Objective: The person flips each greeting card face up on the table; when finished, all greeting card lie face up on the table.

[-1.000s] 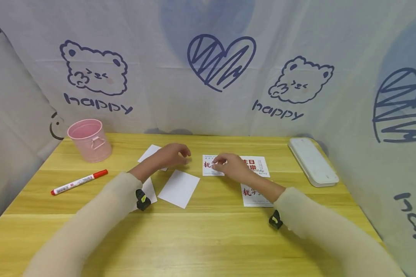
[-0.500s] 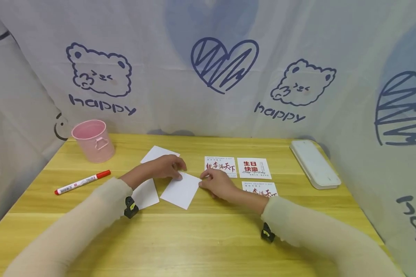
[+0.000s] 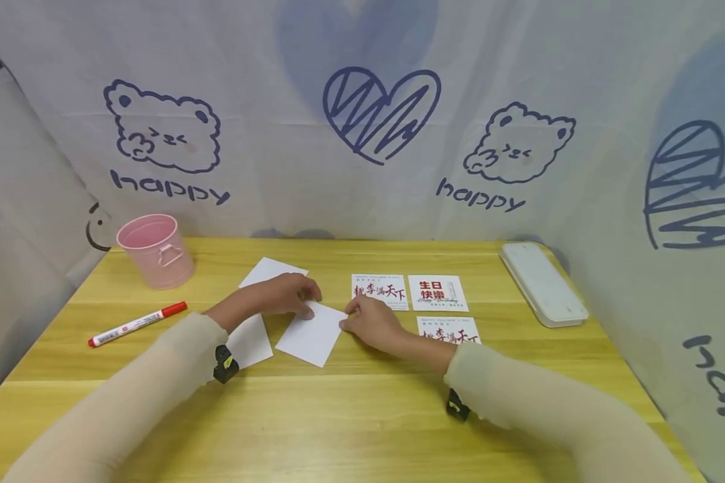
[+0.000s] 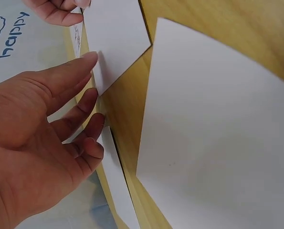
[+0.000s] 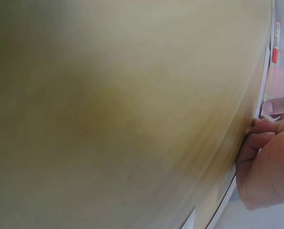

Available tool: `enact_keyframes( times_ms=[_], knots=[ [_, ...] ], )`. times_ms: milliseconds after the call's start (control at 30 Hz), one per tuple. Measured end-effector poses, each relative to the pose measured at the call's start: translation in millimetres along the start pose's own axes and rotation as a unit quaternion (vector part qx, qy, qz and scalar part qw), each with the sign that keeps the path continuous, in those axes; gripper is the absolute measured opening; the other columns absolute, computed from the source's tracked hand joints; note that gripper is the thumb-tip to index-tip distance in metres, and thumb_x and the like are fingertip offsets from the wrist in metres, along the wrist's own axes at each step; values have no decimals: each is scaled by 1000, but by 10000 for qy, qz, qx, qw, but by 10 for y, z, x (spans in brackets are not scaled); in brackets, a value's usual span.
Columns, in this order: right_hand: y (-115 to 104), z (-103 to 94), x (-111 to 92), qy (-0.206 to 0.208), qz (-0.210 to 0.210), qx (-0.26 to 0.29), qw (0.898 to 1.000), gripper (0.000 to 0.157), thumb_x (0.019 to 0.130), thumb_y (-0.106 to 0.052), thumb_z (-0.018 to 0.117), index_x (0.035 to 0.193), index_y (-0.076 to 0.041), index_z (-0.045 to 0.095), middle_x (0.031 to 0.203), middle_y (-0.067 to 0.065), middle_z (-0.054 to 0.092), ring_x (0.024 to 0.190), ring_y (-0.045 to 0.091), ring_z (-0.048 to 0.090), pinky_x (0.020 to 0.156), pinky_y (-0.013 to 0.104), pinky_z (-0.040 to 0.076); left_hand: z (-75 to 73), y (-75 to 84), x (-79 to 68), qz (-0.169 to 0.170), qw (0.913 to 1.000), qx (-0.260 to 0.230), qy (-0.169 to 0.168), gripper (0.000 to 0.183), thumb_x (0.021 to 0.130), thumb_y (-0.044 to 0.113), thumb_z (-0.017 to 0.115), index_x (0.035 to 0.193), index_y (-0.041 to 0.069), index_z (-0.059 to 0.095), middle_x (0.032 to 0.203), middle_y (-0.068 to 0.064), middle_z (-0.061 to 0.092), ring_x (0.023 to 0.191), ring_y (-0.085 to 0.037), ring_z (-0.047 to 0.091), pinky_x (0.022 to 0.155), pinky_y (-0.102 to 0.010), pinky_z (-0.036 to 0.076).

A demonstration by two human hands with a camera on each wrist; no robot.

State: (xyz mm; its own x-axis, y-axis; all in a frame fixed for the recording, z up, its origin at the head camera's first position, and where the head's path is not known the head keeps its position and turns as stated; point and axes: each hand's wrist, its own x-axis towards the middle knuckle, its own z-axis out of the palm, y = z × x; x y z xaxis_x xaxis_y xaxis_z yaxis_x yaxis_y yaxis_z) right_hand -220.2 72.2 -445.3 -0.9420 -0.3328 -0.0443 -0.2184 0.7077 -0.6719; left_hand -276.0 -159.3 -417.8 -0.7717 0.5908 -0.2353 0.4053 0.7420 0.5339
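A blank white card [image 3: 311,337] lies tilted on the table between the two hands. My left hand [image 3: 284,293] is at its far-left corner, thumb tip touching the edge; in the left wrist view the left hand's fingers [image 4: 87,102] are loosely bent beyond that edge. At the card's right corner, my right hand [image 3: 374,325] pinches it with thumb and forefinger. Two more blank cards lie to the left: a far one [image 3: 272,270] and a near one [image 3: 250,343], both partly covered by the left hand and arm.
Right of the hands lie three printed cards: one with red script [image 3: 379,291], a birthday card [image 3: 438,294] and a nearer one [image 3: 447,330] partly under the right arm. A red-capped marker [image 3: 137,324], a pink bucket [image 3: 156,251] and a white case [image 3: 544,285] stand or lie towards the sides.
The right hand has come from over the printed cards, left and nearer, to the blank card's right corner. The left hand has come down to its far-left corner. The card has stayed in place.
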Motion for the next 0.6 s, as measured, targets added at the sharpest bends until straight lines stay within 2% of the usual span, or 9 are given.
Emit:
enact_keyframes(
  times_ms=[300,433,533,600],
  knots=[
    [-10,1,5,-139,120,99,9998,29,89,-22,76,111,-5,66,90,3,66,79,15,58,75,31,49,-7,8,-7,-32,9999,-33,-112,23,87,9,77,109,9,69,104,-4,66,93,-17,54,87,-33,47],
    [-17,-3,-1,-209,147,228,9994,29,89,-20,76,111,-5,65,90,3,66,78,15,58,74,30,50,-8,28,-18,-144,9995,-204,-169,20,87,7,77,104,9,67,102,-3,66,90,-16,54,85,-31,46],
    [-17,-28,-28,-147,109,275,9995,28,89,-19,75,111,-6,64,90,2,66,77,12,58,73,29,49,-18,40,-33,-101,9992,-334,-203,19,88,6,75,103,9,65,103,-3,65,91,-17,55,85,-31,47],
    [-26,-56,-56,-122,84,520,9985,28,90,-17,74,113,-6,62,91,3,66,74,12,61,72,28,49,-34,44,-55,-41,9987,-486,-161,18,89,5,73,104,9,65,104,-4,65,92,-17,56,86,-32,48]
  ],
)
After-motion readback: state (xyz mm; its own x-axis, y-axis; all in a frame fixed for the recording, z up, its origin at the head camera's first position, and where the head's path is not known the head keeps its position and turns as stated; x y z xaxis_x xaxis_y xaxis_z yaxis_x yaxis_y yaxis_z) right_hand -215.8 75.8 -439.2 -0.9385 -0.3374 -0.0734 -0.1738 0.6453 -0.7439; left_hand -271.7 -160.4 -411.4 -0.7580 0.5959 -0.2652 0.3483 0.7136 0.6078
